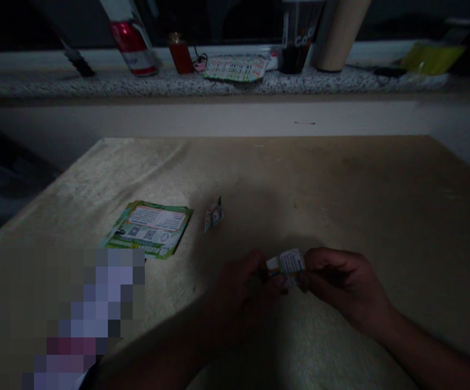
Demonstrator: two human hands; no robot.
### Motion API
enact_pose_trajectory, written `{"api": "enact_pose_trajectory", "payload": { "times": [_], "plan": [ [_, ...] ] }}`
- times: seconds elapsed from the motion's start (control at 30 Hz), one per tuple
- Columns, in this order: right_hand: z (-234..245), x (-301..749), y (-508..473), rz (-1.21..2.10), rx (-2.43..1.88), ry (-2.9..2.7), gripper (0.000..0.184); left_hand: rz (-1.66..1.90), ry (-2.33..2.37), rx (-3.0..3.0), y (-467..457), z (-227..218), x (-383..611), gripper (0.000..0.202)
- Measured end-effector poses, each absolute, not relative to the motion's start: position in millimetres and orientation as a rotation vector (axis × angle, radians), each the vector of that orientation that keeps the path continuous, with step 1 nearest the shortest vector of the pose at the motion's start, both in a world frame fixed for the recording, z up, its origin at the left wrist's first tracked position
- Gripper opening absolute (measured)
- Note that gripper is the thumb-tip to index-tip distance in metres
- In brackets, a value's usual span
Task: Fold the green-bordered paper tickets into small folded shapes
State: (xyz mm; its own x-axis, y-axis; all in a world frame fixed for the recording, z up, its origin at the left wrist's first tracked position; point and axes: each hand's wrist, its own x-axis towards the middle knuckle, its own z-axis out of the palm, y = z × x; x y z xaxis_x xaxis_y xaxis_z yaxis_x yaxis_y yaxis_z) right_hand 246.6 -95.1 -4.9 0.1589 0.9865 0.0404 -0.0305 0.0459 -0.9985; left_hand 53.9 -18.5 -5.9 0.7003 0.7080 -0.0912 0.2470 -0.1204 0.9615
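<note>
Between my two hands is a small folded piece of printed paper (292,262), held just above the table. My left hand (249,284) pinches its left end between thumb and fingers. At its right end, my right hand (346,281) grips the edge with thumb and forefinger. A second folded paper piece (213,215) stands on the table ahead of my left hand, its folds sticking up. Further left lies a stack of green and white printed leaflets (154,225), flat on the table.
A pale cloth-like surface covers the table (381,189). Along the granite sill (97,84) behind it stand a red can (133,47), an orange-red bottle (181,57), a printed packet (237,67), a cup of dark liquid (298,49) and a tan cylinder (343,35). Pixelation hides the lower left.
</note>
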Motion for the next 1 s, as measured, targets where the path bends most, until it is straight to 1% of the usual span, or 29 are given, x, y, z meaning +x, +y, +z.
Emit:
{"api": "enact_pose_trajectory", "payload": {
  "times": [0.13,0.43,0.6,0.7,0.83,1.0],
  "plan": [
    [-3.9,245.5,-94.8,0.981,-1.254,-1.157,0.009,0.475,0.815,1.665,-17.2,-11.7,56.4,0.020],
    [-9.4,243.5,-95.6,0.997,-1.297,-1.119,0.008,0.502,0.839,1.390,-17.1,-12.3,62.6,0.020],
    [-8.9,243.4,-94.8,1.033,-1.279,-1.066,0.010,0.454,0.850,1.349,-14.7,-13.1,62.0,0.016],
    [-6.0,244.3,-95.3,1.038,-1.309,-1.060,0.006,0.464,0.828,1.300,-13.1,-16.3,59.7,0.016],
    [-2.5,247.0,-96.9,1.069,-1.352,-1.113,0.015,0.455,0.790,1.236,-11.4,-15.6,58.4,0.016],
    [-2.2,247.5,-94.9,1.157,-1.322,-1.082,0.012,0.466,0.769,1.142,-9.1,-9.3,61.0,0.013]
  ]
}}
